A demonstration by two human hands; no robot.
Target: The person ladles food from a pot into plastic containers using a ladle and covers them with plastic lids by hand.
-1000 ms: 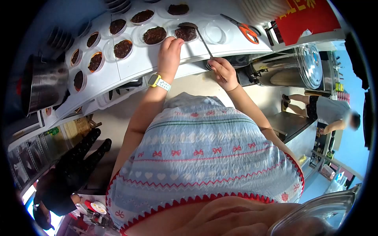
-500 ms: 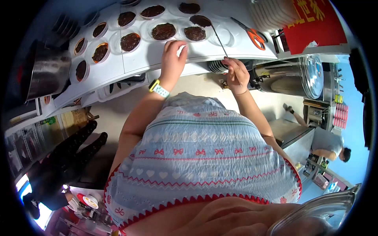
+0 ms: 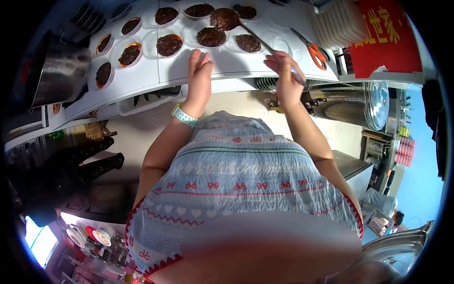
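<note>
My right hand (image 3: 287, 79) is closed around the handle of a long ladle (image 3: 257, 38). The ladle's head (image 3: 225, 19), coated in dark chunky sauce, hangs over the gap behind a sauce-topped bowl (image 3: 211, 37) and another bowl (image 3: 199, 10). Nothing is in my left hand (image 3: 199, 75); its fingers stretch upward, apart, just in front of the table's bowls. Close by stands a clear bowl with dark sauce (image 3: 169, 45). To the right of the ladle's head is one more filled bowl (image 3: 248, 43).
Orange-handled scissors (image 3: 316, 54) lie at the right of the white table (image 3: 227, 66), beside stacked pale containers (image 3: 338, 23). A large metal pot (image 3: 59, 71) is at the left. Someone in dark trousers (image 3: 97, 163) is at lower left; another person (image 3: 382, 203) is far right.
The ladle's head has moved left and looks higher, from behind the right-hand bowls to over the middle ones. My left hand has opened its fingers. The whole view has shifted slightly.
</note>
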